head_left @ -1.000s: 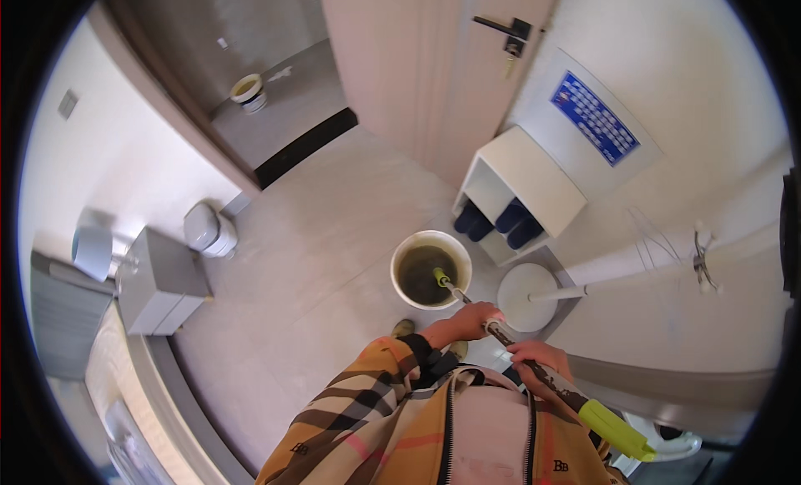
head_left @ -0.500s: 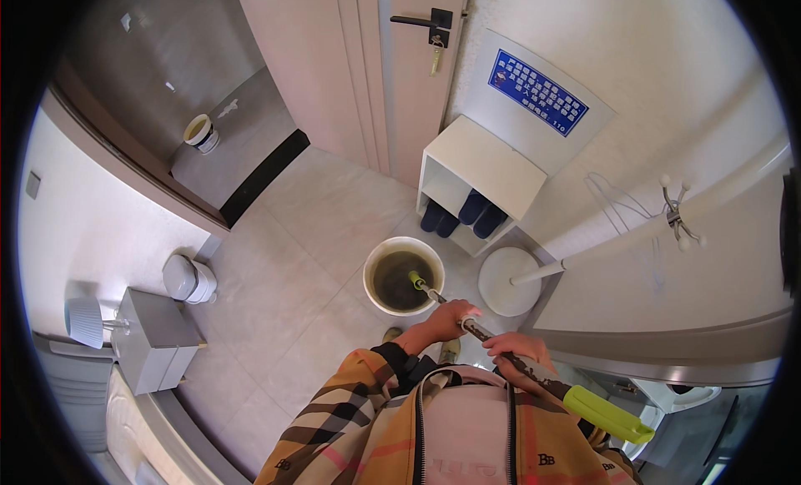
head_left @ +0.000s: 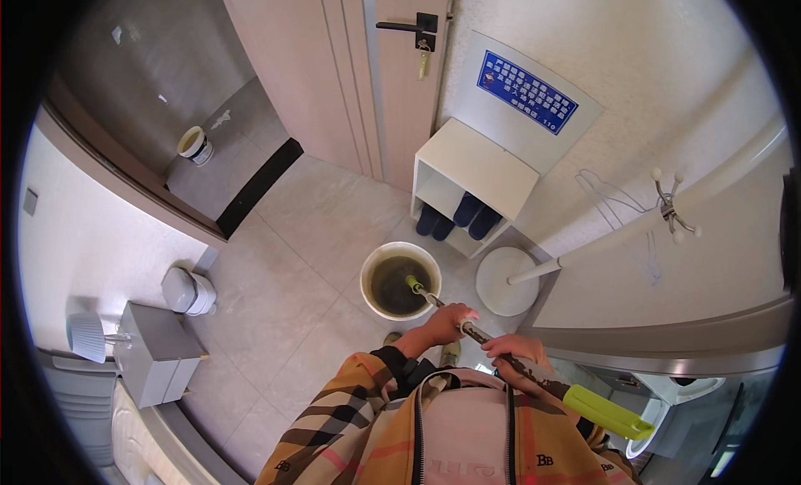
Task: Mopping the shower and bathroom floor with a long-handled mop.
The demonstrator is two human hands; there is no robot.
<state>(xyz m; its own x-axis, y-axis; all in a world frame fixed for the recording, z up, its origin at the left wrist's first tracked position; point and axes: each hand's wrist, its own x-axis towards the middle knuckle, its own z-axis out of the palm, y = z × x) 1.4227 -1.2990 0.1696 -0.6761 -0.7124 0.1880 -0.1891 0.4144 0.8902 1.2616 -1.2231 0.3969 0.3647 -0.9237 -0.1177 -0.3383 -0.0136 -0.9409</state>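
With both hands I hold the long worn handle of a mop (head_left: pixel 534 371), brown and pale with a lime-green grip at its upper end. My left hand (head_left: pixel 448 325) wraps round the lower part of the handle, closer to the bucket. Higher up, my right hand (head_left: pixel 519 351) is closed round it near my body. The handle slants down into a white bucket (head_left: pixel 366 295) of dark, murky water on the floor ahead of my feet. A lime-green collar shows at the water; whatever lies below it is hidden.
Beyond the bucket stands a white shoe rack (head_left: pixel 484 155) with dark slippers. A coat stand's round base (head_left: pixel 506 281) is right of the bucket. Ahead is a pink door (head_left: pixel 334 85); another bucket (head_left: pixel 195 148) sits past the threshold. A grey nightstand (head_left: pixel 154 351) and bin (head_left: pixel 188 291) are left.
The view has shifted slightly, so the door and rack sit further left in it. Both hands keep their hold on the mop, and its lower end remains in the bucket.
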